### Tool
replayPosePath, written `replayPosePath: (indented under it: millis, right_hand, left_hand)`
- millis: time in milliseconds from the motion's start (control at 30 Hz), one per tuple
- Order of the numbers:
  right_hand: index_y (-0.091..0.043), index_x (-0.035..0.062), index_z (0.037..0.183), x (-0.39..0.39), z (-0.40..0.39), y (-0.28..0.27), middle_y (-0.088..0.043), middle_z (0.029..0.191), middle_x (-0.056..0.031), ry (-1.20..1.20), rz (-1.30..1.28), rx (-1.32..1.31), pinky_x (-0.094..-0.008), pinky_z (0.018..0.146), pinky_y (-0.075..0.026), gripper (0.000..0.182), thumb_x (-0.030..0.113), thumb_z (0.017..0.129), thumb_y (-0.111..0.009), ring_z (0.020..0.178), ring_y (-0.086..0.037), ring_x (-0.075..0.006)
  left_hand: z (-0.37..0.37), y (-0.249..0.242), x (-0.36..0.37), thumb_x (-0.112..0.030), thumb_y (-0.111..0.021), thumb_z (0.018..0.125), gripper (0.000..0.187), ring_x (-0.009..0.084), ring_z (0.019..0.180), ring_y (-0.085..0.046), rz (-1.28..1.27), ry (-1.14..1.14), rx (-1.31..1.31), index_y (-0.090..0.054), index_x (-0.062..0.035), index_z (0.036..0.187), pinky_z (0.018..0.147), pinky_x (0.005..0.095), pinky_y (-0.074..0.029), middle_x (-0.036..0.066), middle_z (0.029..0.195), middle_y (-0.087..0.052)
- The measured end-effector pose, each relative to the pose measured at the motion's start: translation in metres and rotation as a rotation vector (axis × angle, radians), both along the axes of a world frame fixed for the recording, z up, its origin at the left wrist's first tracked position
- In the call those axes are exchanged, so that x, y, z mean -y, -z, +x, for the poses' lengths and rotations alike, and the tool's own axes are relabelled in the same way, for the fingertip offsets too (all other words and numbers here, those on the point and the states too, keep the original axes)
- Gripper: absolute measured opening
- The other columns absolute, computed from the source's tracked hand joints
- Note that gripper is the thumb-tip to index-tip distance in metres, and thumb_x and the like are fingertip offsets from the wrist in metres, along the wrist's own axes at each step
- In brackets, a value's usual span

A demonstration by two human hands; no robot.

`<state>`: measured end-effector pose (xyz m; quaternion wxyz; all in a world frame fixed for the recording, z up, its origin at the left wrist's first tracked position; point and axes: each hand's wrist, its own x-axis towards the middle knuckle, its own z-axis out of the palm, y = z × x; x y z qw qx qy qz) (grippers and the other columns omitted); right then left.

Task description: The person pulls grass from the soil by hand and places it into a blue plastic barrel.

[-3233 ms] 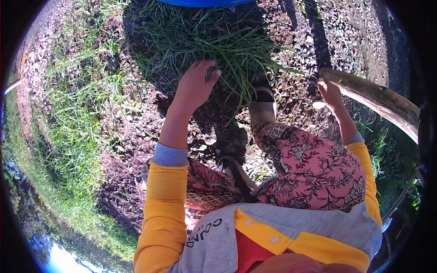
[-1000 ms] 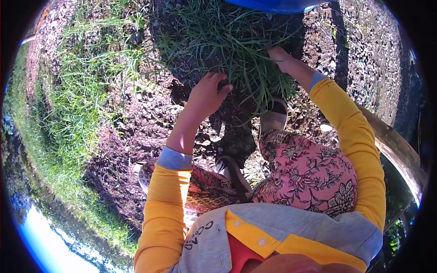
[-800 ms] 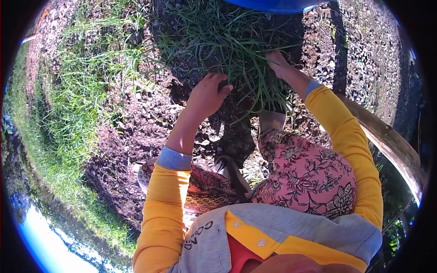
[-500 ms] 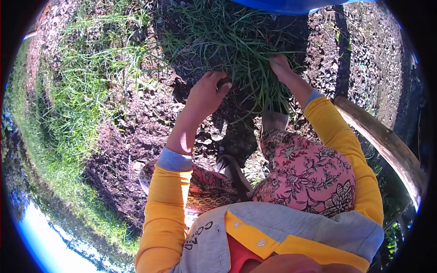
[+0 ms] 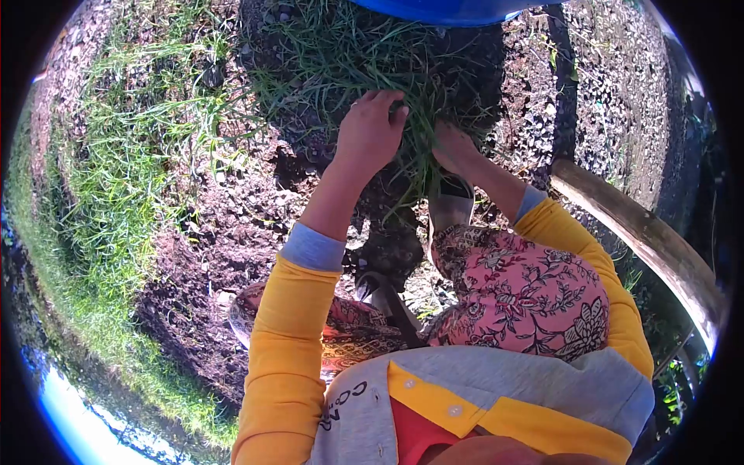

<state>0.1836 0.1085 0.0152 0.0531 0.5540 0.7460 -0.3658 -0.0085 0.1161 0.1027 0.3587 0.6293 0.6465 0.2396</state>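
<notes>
Long green grass [image 5: 422, 136] rises in a bunch from the shaded soil in front of my shoes. My right hand [image 5: 456, 149] is closed around the right side of this bunch, its blades hanging down toward the shoe. Just left of the bunch, my left hand [image 5: 370, 128] is curled, with thumb and fingers bent toward each other at the blades. Something small and dark shows between its thumb and fingertips, but I cannot tell what it is. More grass lies flattened beyond both hands.
A blue plastic container [image 5: 442, 12] stands at the far edge, throwing shade over the grass. On the right lies a thick wooden pole [image 5: 635, 225]. Sunlit grass [image 5: 124, 178] and bare soil [image 5: 225, 256] spread to the left. My shoe [image 5: 451, 205] is close below my right hand.
My left hand has moved up and right, to the grass bunch. My right hand has come left and slightly down, and the spread blades are now gathered more narrowly between the hands.
</notes>
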Motion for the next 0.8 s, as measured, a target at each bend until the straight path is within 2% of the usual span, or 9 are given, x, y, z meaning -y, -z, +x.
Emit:
replayPosePath:
  millis: [67, 200, 267, 300, 400, 533, 600, 700, 800]
  right_hand:
    - [-0.05, 0.0035, 0.109, 0.034, 0.005, 0.004, -0.052, 0.112, -0.0196, -0.044, 0.257, 0.109, -0.0438, 0.09, -0.04, 0.033, 0.023, 0.083, -0.049, 0.104, -0.048, -0.0387]
    - [-0.052, 0.0031, 0.107, 0.039, 0.025, -0.011, -0.052, 0.111, -0.017, -0.148, 0.215, -0.022, -0.043, 0.094, -0.037, 0.033, 0.021, 0.08, -0.051, 0.107, -0.046, -0.0375]
    - [-0.051, 0.0029, 0.108, 0.032, 0.04, -0.019, -0.051, 0.111, -0.016, -0.206, 0.371, -0.067, -0.0424, 0.093, -0.037, 0.034, 0.019, 0.078, -0.052, 0.106, -0.047, -0.0359]
    - [-0.052, 0.0034, 0.11, 0.022, 0.042, -0.037, -0.049, 0.115, -0.0147, -0.137, 0.254, -0.069, -0.0417, 0.092, -0.039, 0.035, 0.016, 0.077, -0.052, 0.107, -0.048, -0.0339]
    - [-0.054, 0.0071, 0.109, 0.011, 0.072, -0.003, -0.047, 0.118, -0.0143, 0.056, 0.312, -0.004, -0.041, 0.09, -0.04, 0.032, 0.013, 0.078, -0.05, 0.107, -0.048, -0.0323]
    - [-0.057, 0.0136, 0.104, -0.022, 0.077, -0.021, -0.057, 0.103, -0.0124, 0.333, 0.195, 0.061, -0.0422, 0.087, -0.041, 0.024, 0.019, 0.083, -0.046, 0.1, -0.053, -0.0317]
    - [-0.058, 0.013, 0.099, -0.034, 0.07, -0.029, -0.061, 0.093, -0.0112, 0.325, 0.335, 0.095, -0.0435, 0.083, -0.043, 0.023, 0.026, 0.085, -0.046, 0.094, -0.056, -0.0307]
    - [-0.061, 0.0111, 0.095, -0.059, 0.058, -0.037, -0.062, 0.091, -0.0109, 0.091, 0.559, 0.138, -0.0433, 0.079, -0.044, 0.024, 0.028, 0.084, -0.048, 0.091, -0.058, -0.03]
    - [-0.065, 0.0095, 0.091, -0.078, 0.04, -0.031, -0.064, 0.09, -0.011, -0.058, 0.172, 0.363, -0.0424, 0.078, -0.043, 0.025, 0.029, 0.082, -0.052, 0.092, -0.059, -0.0292]
  left_hand:
    - [0.032, 0.016, -0.019, -0.019, -0.054, 0.082, 0.024, 0.0323, 0.091, -0.056, 0.17, 0.152, 0.016, -0.058, -0.0046, 0.102, 0.081, 0.0394, -0.045, 0.014, 0.097, -0.06]
    - [0.082, 0.06, -0.042, -0.022, -0.052, 0.084, 0.022, 0.0283, 0.095, -0.055, 0.258, 0.53, -0.08, -0.061, -0.0083, 0.1, 0.084, 0.0401, -0.042, 0.009, 0.095, -0.061]
    - [0.085, 0.063, -0.044, -0.022, -0.052, 0.084, 0.02, 0.0253, 0.098, -0.053, 0.055, 0.768, -0.486, -0.062, -0.0116, 0.098, 0.084, 0.0399, -0.041, 0.006, 0.093, -0.062]
    - [0.083, 0.061, -0.046, -0.023, -0.052, 0.084, 0.019, 0.0237, 0.1, -0.051, -0.052, 0.876, -0.692, -0.062, -0.0133, 0.097, 0.085, 0.0398, -0.041, 0.005, 0.092, -0.062]
    - [0.066, 0.057, -0.041, -0.021, -0.052, 0.083, 0.018, 0.0216, 0.103, -0.049, 0.062, 0.899, -0.797, -0.062, -0.0158, 0.097, 0.087, 0.0401, -0.038, 0.002, 0.095, -0.061]
    - [0.048, 0.065, -0.045, -0.019, -0.052, 0.082, 0.02, 0.0219, 0.106, -0.049, 0.066, 0.845, -0.773, -0.062, -0.0151, 0.098, 0.087, 0.0388, -0.038, 0.001, 0.1, -0.06]
    - [0.045, 0.07, -0.046, -0.019, -0.049, 0.082, 0.018, 0.0225, 0.107, -0.049, 0.1, 0.803, -0.748, -0.063, -0.0133, 0.093, 0.085, 0.038, -0.039, 0.002, 0.099, -0.061]
    - [0.045, 0.071, -0.055, -0.017, -0.049, 0.082, 0.02, 0.0228, 0.108, -0.049, 0.095, 0.776, -0.835, -0.063, -0.013, 0.096, 0.085, 0.0386, -0.039, 0.003, 0.1, -0.062]
    - [0.046, 0.068, -0.065, -0.011, -0.052, 0.079, 0.027, 0.0218, 0.106, -0.049, -0.021, 0.762, -0.838, -0.06, -0.0159, 0.105, 0.087, 0.0373, -0.04, 0.0, 0.102, -0.061]
